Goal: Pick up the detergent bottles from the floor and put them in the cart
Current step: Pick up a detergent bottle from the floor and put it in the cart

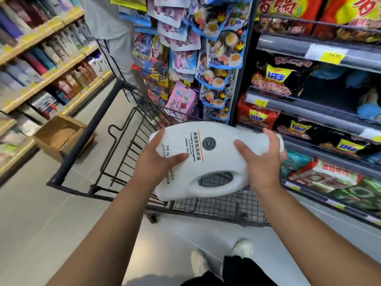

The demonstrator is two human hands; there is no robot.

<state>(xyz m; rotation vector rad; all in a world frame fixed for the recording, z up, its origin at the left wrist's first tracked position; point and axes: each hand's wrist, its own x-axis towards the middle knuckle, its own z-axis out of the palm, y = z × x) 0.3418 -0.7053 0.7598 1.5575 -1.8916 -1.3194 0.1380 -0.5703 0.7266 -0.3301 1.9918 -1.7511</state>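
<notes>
A large white detergent bottle (pixel 214 162) with a moulded handle and a black-and-orange label lies on its side in the air above the black wire cart (pixel 123 153). My left hand (pixel 156 162) grips its base end, with the thumb across the label. My right hand (pixel 261 159) holds the neck end near the cap, which points right. The bottle hovers over the cart's near right part, and the wire floor shows through the handle hole. No other detergent bottle is visible on the floor.
Shelves of bottles line the left side, with an open cardboard box (pixel 61 135) on the floor beside the cart. Snack shelves (pixel 319 112) stand close on the right. A hanging rack of packets and a person's legs (pixel 121 50) are beyond the cart. My shoes are below.
</notes>
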